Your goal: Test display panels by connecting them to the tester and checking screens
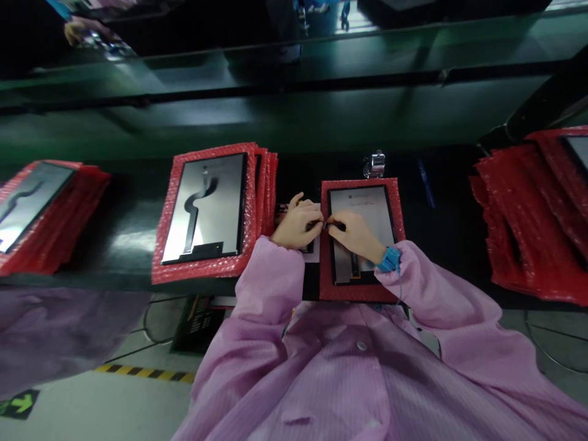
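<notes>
Apparently, the left hand (298, 225) and the right hand (357, 235) pinch one small dark piece (326, 226) at the left edge of the screen (370, 205); uneven pulling could perhaps tear this piece.

Blk-edged silver panel (367, 207) lies flat on red bubble-wrap (342, 293).

The head-worn camera is looking forward and down, over nearby pink cloth sleeves (271, 278), at a long black counter (450, 257).
</notes>
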Available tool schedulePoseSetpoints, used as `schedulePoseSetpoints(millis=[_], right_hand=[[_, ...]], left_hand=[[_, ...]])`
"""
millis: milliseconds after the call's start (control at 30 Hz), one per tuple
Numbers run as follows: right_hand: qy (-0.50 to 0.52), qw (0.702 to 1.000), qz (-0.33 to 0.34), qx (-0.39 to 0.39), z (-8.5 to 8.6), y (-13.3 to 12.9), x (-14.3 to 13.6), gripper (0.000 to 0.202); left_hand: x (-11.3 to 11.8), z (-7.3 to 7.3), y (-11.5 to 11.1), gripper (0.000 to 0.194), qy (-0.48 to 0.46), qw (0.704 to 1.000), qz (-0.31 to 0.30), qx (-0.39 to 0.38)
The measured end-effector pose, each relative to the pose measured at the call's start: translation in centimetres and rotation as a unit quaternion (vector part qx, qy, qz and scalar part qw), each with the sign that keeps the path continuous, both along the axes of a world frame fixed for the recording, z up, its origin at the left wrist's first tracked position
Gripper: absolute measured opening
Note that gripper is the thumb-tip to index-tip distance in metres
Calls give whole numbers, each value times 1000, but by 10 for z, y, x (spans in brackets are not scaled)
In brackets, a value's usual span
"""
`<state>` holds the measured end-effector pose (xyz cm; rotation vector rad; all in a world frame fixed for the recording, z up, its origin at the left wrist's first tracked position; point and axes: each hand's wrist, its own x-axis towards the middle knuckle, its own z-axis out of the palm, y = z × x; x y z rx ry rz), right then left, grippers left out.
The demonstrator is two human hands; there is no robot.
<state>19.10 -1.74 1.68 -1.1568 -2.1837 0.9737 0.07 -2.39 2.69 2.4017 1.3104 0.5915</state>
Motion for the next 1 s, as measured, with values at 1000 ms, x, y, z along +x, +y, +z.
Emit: schedulePoseSetpoints(millis=[1000], right_hand=[[60, 989, 100, -92, 11, 24, 30, 31]], left_hand=[[2, -2, -6, 26, -98, 970, 175, 135]])
